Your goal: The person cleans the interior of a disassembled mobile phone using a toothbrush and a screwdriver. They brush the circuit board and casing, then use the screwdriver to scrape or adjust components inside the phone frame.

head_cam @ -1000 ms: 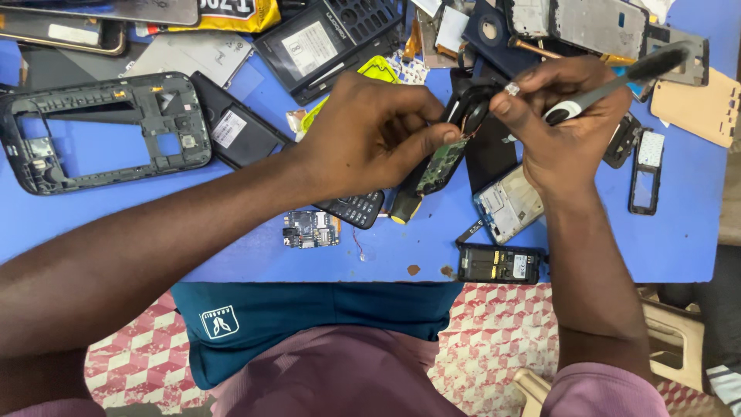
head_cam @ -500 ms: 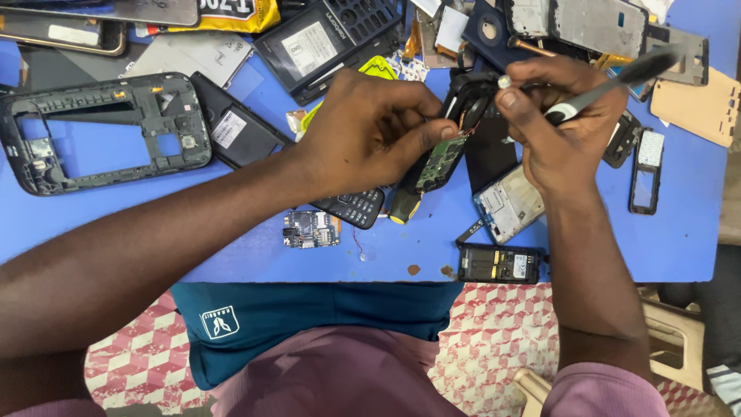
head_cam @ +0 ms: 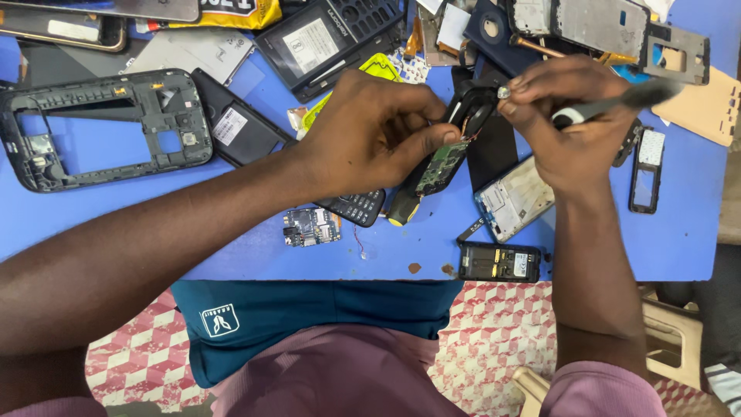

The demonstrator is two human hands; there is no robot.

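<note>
L forearm comes in from the lower left, crossing diagonally over the blue table (head_cam: 93,224). The left hand (head_cam: 370,131) is knuckles-up, fingers curled, thumb and forefinger pinched tight on a small phone body (head_cam: 451,150) w/ a green circuit board showing, tilted so its top end points up-right. R forearm rises almost straight from the bottom edge; the right hand (head_cam: 567,127) is bent at the wrist twd the left, fist closed round a screwdriver (head_cam: 617,100) w/ a white and black handle that sticks out to the right, blurred. Its tip is hidden behind the fingers, prob. at the phone's top end, can't say for sure. A small shiny bit shows at the R fingertips (head_cam: 505,93).

Just below the L grip: a dark keypad (head_cam: 355,207). Next to that lies a loose circuit board (head_cam: 310,226). Below the R hand: a silver phone frame (head_cam: 515,197), further down a black phone back (head_cam: 499,261). Well left of both: a large black mid-frame (head_cam: 100,127).

Vs. 0.5 s ago: nearly the same pose; both hands hold as before, phone body in the same spot, the screwdriver handle barely shifted.
</note>
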